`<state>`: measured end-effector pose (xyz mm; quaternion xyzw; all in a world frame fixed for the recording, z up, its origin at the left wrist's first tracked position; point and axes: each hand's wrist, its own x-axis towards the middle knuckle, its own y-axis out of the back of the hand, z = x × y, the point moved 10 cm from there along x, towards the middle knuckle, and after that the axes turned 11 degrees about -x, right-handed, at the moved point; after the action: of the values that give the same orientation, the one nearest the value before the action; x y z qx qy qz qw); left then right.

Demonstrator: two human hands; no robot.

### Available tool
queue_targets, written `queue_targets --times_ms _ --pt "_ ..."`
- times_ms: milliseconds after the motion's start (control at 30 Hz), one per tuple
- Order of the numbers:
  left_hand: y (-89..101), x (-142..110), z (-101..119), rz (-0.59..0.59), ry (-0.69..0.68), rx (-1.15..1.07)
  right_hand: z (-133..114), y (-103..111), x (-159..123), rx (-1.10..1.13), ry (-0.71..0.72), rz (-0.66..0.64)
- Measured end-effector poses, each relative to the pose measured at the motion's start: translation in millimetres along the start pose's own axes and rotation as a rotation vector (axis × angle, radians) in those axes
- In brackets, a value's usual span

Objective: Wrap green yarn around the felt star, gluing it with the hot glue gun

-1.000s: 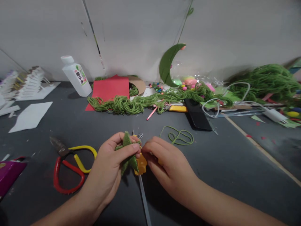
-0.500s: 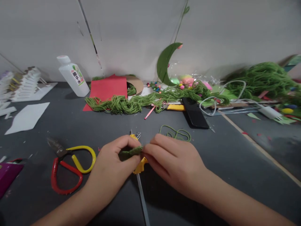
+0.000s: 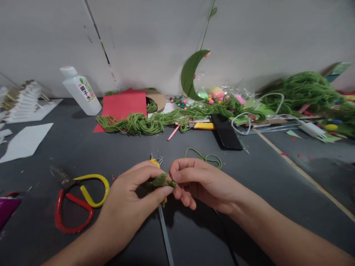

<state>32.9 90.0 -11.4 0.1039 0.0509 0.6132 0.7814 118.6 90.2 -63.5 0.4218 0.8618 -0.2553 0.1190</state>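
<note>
My left hand (image 3: 135,195) pinches a small green yarn-wrapped piece (image 3: 160,180) between thumb and fingers. Close against the tip of that piece is my right hand (image 3: 191,181), its thumb and index finger pressed together and the other fingers loosely curled. What lies in this pinch is too small to make out. A loose loop of green yarn (image 3: 213,159) lies on the table just behind the right hand. Beneath both hands rests a yellow glue gun (image 3: 154,162), mostly hidden, with a long pale glue stick (image 3: 165,234) reaching toward me.
Red-and-yellow-handled scissors (image 3: 73,188) lie to the left. Along the wall are a white bottle (image 3: 83,94), red paper (image 3: 124,103), a hank of green yarn (image 3: 138,123), a green crescent (image 3: 190,75), a black phone (image 3: 226,133) and a white charger (image 3: 313,129).
My right hand has rolled over, turning its curled fingers into view. The green piece shows more of itself between my left thumb and fingers. The view has shifted slightly.
</note>
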Motion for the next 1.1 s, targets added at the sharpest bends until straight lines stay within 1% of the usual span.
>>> queue_targets --times_ms 100,200,267,333,400,467,500,533,600,667,733,800,833,900,967,1000,1033,1100 --pt "-2.1 1 -11 -0.021 0.109 -0.090 1 -2 2 0.036 0.013 -0.007" --pt "-11.2 0 -27 -0.084 0.237 -0.311 1 -2 2 0.014 0.021 0.003" --pt "-15.9 -1 -33 -0.109 0.285 -0.461 2 0 2 -0.029 0.018 0.029" --pt "-15.6 -2 -37 -0.095 0.303 -0.533 0 4 1 -0.111 0.025 0.086" --pt "-11.1 -1 -41 -0.044 0.310 -0.542 -7 8 -1 -0.227 0.077 0.159" --pt "-5.7 -1 -44 0.020 0.325 -0.538 -23 9 -6 -0.398 0.206 0.249" --pt "-4.0 -2 -45 0.047 0.336 -0.549 -33 9 -11 -0.522 0.301 0.308" --pt "-3.0 -2 -46 0.070 0.350 -0.568 -44 6 -17 -0.669 0.411 0.369" --pt "-2.2 -3 -48 0.102 0.375 -0.614 -61 -8 -32 -1.006 0.634 0.469" --pt "-0.8 -4 -50 0.128 0.400 -0.635 -66 -28 -44 -1.341 0.817 0.525" --pt "2.6 -4 -52 0.145 0.417 -0.575 -64 -46 -52 -1.631 0.947 0.555" --pt "9.0 -2 -50 0.156 0.400 -0.413 -61 -60 -58 -1.843 1.055 0.578" --pt "12.2 -1 -47 0.157 0.384 -0.309 -60 -66 -60 -1.906 1.100 0.569" --pt "15.0 0 -39 0.141 0.348 -0.123 -60 -72 -63 -1.957 1.163 0.542" --pt "13.9 0 -32 0.113 0.324 -0.008 -62 -70 -63 -1.920 1.157 0.527" --pt "12.9 0 -28 0.103 0.313 0.026 -65 -66 -61 -1.857 1.123 0.524" --pt "11.7 -1 -25 0.092 0.301 0.049 -67 -59 -58 -1.764 1.059 0.517" --pt "9.6 -2 -20 0.076 0.273 0.085 -70 -38 -46 -1.507 0.856 0.479"
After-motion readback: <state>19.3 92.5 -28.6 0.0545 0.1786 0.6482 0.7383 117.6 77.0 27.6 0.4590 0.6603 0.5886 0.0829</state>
